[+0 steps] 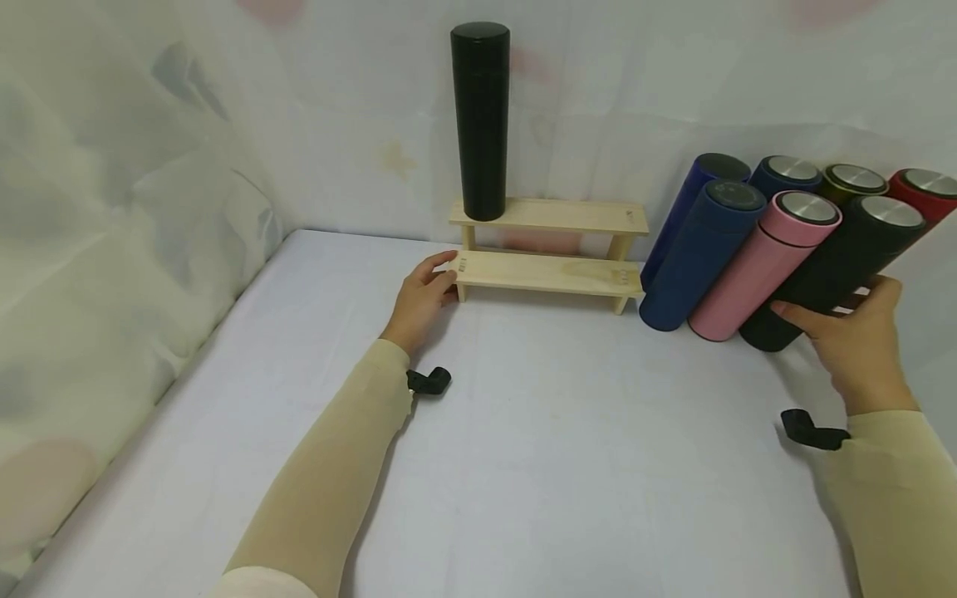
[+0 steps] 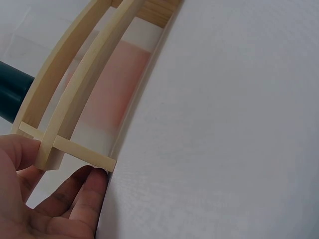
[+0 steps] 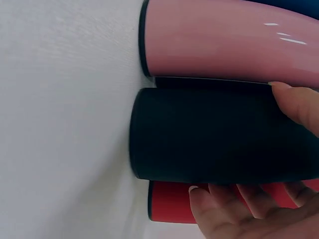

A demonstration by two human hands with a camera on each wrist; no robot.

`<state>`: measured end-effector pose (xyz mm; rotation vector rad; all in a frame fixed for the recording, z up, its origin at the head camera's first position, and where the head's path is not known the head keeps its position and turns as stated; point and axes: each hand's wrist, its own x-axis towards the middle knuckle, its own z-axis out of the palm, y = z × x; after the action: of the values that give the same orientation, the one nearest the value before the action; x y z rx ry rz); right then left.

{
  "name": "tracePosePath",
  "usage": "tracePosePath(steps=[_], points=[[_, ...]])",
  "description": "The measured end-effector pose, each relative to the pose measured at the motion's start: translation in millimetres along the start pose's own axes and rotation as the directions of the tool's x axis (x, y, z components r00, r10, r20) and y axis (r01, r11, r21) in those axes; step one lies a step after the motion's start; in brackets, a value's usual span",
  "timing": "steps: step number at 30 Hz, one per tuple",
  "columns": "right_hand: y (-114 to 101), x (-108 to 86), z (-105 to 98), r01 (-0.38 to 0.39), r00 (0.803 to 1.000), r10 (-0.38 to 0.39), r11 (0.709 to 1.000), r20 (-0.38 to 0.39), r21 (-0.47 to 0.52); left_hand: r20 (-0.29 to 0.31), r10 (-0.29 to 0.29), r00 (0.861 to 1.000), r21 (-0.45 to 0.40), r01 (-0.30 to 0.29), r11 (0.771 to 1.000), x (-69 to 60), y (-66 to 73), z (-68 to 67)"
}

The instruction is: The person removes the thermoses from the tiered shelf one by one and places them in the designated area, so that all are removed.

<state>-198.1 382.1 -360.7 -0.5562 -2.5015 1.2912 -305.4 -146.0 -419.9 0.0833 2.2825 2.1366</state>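
A two-tier wooden stand (image 1: 549,272) stands at the back of the table. My left hand (image 1: 422,303) grips the left end of its lower tier; in the left wrist view the thumb lies at the shelf end and the fingertips touch the leg (image 2: 84,153). A tall black thermos (image 1: 482,124) stands upright on the upper tier, at its left. At the right, my right hand (image 1: 860,340) holds a second black thermos (image 1: 837,266), thumb along one side and fingers along the other. This thermos sits beside a pink thermos (image 1: 766,266), with a red thermos (image 3: 172,201) on its other side.
Several thermoses crowd the right back: a blue one (image 1: 703,253), a purple-blue one (image 1: 684,212), a navy one (image 1: 785,174) with a silver lid, and an olive one (image 1: 852,181). White patterned cloth (image 1: 336,124) hangs behind the white table (image 1: 561,432).
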Motion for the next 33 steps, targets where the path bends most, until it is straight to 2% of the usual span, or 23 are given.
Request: tracePosePath(steps=[5, 10, 14, 17, 21, 23, 27, 30, 33], points=[[-5.8, -3.5, -7.2, -0.036, 0.999, 0.036, 0.999, 0.005, -0.019, -0.008, 0.004, 1.000, -0.002, -0.004, 1.000, 0.8, -1.2, 0.9], [-10.3, -5.7, -14.4, -0.065, 0.998, 0.065, 0.998, -0.014, 0.002, -0.018, 0.008, 1.000, 0.004, -0.008, 1.000, 0.4, -1.1, 2.7], [-13.9, -7.6, -20.0, -0.064, 0.997, 0.066, 0.997, -0.050, 0.037, -0.018, 0.009, 1.000, 0.004, -0.009, 1.000, 0.2, -0.9, 3.1], [-18.7, -9.3, -24.7, -0.069, 0.991, 0.075, 0.996, -0.114, 0.055, -0.016, 0.003, 1.000, 0.006, -0.003, 1.000, 0.8, -1.7, 2.3], [-27.5, -11.8, -29.2, -0.030, 0.970, 0.055, 0.994, -0.236, 0.105, -0.012, -0.001, 1.000, 0.009, 0.001, 1.000, 1.3, -2.1, 1.5], [-31.5, -13.9, -30.6, 0.013, 0.956, 0.028, 0.990, -0.291, 0.139, -0.010, -0.004, 1.000, 0.004, 0.004, 1.000, 1.3, -1.8, 1.4], [-39.4, -19.9, -35.5, 0.082, 0.940, -0.009, 0.977, -0.341, 0.198, -0.008, -0.013, 1.000, -0.011, 0.013, 1.000, 0.6, -1.6, 0.8], [-44.3, -24.9, -38.8, 0.104, 0.938, -0.009, 0.962, -0.347, 0.254, -0.007, -0.019, 1.000, -0.018, 0.019, 1.000, 1.2, -1.8, 0.5], [-46.4, -28.0, -38.7, 0.176, 0.925, -0.064, 0.946, -0.374, 0.274, -0.008, -0.022, 1.000, -0.016, 0.022, 1.000, 2.3, -1.7, 0.7]])
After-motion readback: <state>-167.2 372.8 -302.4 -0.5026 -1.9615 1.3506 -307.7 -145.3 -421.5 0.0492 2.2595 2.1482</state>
